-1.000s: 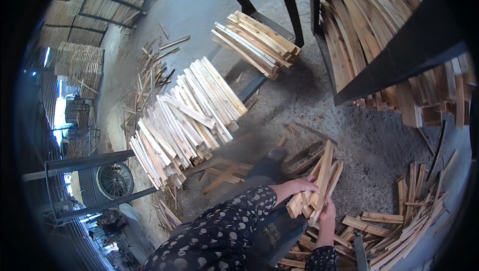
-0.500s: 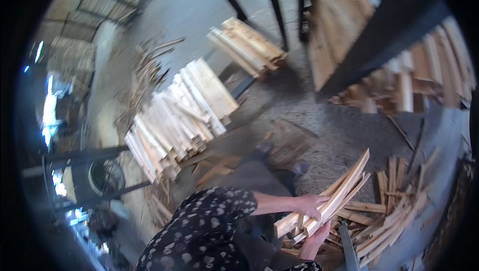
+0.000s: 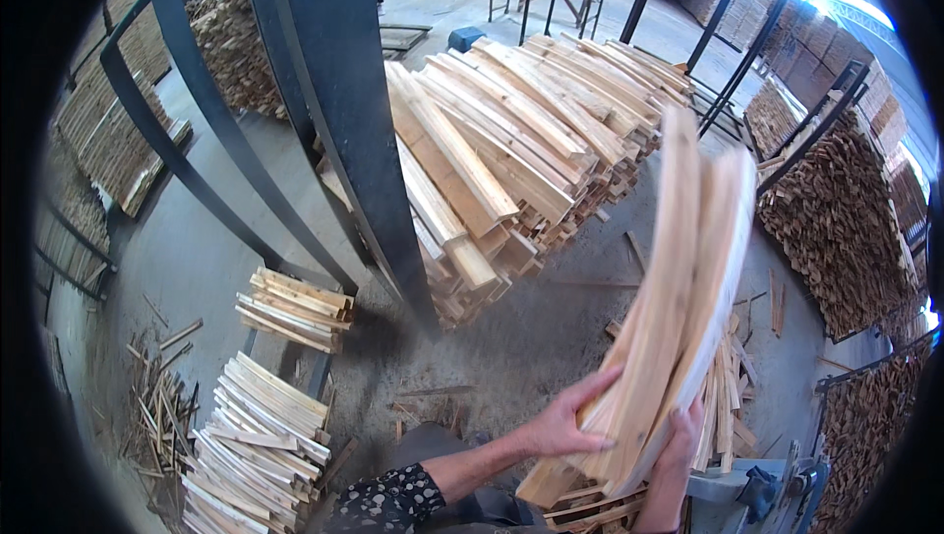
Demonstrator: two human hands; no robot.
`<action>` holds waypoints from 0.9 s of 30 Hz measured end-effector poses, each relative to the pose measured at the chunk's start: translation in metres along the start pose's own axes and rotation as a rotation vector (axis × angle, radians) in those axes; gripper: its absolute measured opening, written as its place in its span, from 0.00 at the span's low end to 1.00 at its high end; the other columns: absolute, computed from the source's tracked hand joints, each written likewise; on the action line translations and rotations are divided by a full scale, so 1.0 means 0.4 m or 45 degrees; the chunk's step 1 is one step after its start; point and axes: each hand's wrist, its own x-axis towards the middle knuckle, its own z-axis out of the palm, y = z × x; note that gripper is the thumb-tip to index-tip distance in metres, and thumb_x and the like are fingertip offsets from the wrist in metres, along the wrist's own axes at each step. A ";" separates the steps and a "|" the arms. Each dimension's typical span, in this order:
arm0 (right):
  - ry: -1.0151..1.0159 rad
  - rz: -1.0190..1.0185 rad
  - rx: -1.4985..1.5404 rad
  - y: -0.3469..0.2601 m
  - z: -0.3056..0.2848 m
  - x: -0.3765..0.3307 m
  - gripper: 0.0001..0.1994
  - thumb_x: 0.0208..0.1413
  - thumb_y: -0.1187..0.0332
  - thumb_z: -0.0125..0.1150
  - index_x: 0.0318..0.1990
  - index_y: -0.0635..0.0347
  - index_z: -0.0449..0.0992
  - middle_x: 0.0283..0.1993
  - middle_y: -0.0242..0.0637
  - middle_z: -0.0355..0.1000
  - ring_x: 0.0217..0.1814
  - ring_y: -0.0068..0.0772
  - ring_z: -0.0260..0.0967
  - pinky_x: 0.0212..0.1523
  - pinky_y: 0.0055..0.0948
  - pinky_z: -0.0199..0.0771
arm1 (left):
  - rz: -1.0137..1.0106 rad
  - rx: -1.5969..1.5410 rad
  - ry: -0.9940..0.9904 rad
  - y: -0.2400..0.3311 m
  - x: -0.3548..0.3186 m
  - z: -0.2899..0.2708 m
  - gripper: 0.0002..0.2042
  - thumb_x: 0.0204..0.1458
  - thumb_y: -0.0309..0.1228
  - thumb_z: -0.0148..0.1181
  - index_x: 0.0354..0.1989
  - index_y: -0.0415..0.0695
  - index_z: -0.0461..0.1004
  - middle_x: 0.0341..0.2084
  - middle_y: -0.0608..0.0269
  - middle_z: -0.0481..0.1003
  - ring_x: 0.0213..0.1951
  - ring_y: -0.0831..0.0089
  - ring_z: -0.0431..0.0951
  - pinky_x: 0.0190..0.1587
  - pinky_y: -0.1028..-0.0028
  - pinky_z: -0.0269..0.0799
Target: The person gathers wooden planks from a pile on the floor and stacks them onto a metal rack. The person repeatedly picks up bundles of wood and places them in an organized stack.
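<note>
A bundle of pale wooden boards (image 3: 657,318) stands raised and tilted in front of me, its upper ends smeared by motion. My left hand (image 3: 573,419) grips the bundle's left side near the lower end, thumb across the front. On the opposite side my right hand (image 3: 678,441) holds the same boards, its fingers partly hidden behind them. Beyond the bundle lies a large stack of boards (image 3: 531,131), its near ends uneven.
A thick dark metal post (image 3: 339,111) rises beside the large stack. Low piles of boards (image 3: 258,445) lie at the lower left, near scattered scraps (image 3: 160,401). A blue-grey metal machine (image 3: 752,485) stands at the lower right. Slatted wood stacks (image 3: 836,214) line the right.
My view has swung to the right and up, bringing the large stack to the middle. Both hands have lifted the boards from low by the scrap pile to a steeper, higher position.
</note>
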 end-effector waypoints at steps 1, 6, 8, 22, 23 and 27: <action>-0.085 -0.061 -0.053 -0.039 0.030 0.035 0.37 0.35 0.61 0.58 0.54 0.71 0.56 0.49 0.45 0.63 0.50 0.35 0.63 0.52 0.29 0.61 | 0.062 -0.029 0.049 0.027 0.019 -0.014 0.44 0.32 0.33 0.62 0.62 0.43 0.46 0.57 0.52 0.54 0.58 0.65 0.55 0.59 0.68 0.50; -0.456 -0.438 -0.296 -0.201 0.271 0.270 0.37 0.35 0.64 0.58 0.56 0.70 0.55 0.48 0.46 0.65 0.48 0.32 0.65 0.47 0.26 0.65 | 0.341 -0.067 0.319 0.124 0.174 -0.172 0.44 0.33 0.27 0.58 0.62 0.43 0.42 0.59 0.50 0.50 0.57 0.60 0.57 0.55 0.62 0.60; -0.590 -0.360 -0.343 -0.205 0.431 0.380 0.35 0.35 0.67 0.59 0.56 0.69 0.56 0.45 0.46 0.67 0.45 0.32 0.67 0.44 0.25 0.67 | 0.317 -0.223 0.542 0.165 0.225 -0.275 0.43 0.34 0.29 0.56 0.62 0.43 0.41 0.58 0.50 0.51 0.55 0.60 0.59 0.53 0.62 0.63; -0.924 -0.434 -1.490 -0.070 0.667 0.727 0.35 0.40 0.69 0.57 0.58 0.70 0.49 0.54 0.59 0.57 0.57 0.52 0.57 0.56 0.34 0.60 | -0.250 -0.179 0.629 -0.005 0.073 -0.292 0.17 0.48 0.22 0.48 0.49 0.38 0.62 0.37 0.63 0.70 0.39 0.75 0.69 0.44 0.75 0.65; -0.942 -0.473 -1.446 -0.052 0.673 0.714 0.36 0.41 0.67 0.58 0.58 0.72 0.48 0.56 0.59 0.56 0.58 0.51 0.56 0.57 0.33 0.58 | -0.309 -0.289 0.691 -0.004 0.074 -0.296 0.17 0.50 0.23 0.48 0.50 0.39 0.61 0.36 0.63 0.70 0.38 0.75 0.70 0.43 0.75 0.65; -0.958 -0.426 -1.184 -0.018 0.634 0.714 0.35 0.46 0.59 0.58 0.58 0.70 0.52 0.48 0.48 0.58 0.48 0.38 0.56 0.50 0.28 0.58 | -0.549 -0.990 0.785 0.006 0.146 -0.292 0.28 0.53 0.48 0.45 0.57 0.42 0.52 0.46 0.55 0.65 0.45 0.65 0.68 0.45 0.65 0.66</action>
